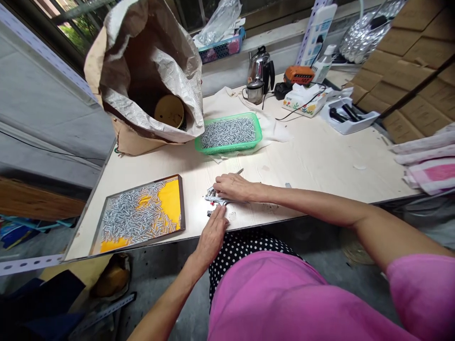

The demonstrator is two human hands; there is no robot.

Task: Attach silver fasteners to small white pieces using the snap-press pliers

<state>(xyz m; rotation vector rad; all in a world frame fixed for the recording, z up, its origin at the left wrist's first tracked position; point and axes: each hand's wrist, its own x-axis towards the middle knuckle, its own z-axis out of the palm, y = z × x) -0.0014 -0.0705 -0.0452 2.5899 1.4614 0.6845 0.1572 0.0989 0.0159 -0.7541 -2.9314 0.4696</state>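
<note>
My right hand (232,185) lies palm down on the pale table (313,161), fingers curled over a small heap of shiny metal parts (212,196). A thin metal pin pokes out past its fingertips. My left hand (212,234) rests at the table's front edge just below, fingers together and touching the same heap. To the left sits a yellow-bottomed tray (170,201) covered with several small silver screws. Farther back stands a green plastic basket (259,132) full of the same screws.
A big open paper sack (149,61) with a round container inside stands at the back left. A steel kettle (261,71), a cup, a tissue box (302,102), a tape dispenser (350,116) and cardboard boxes (408,57) crowd the back right. Folded towels (430,166) lie at the right edge.
</note>
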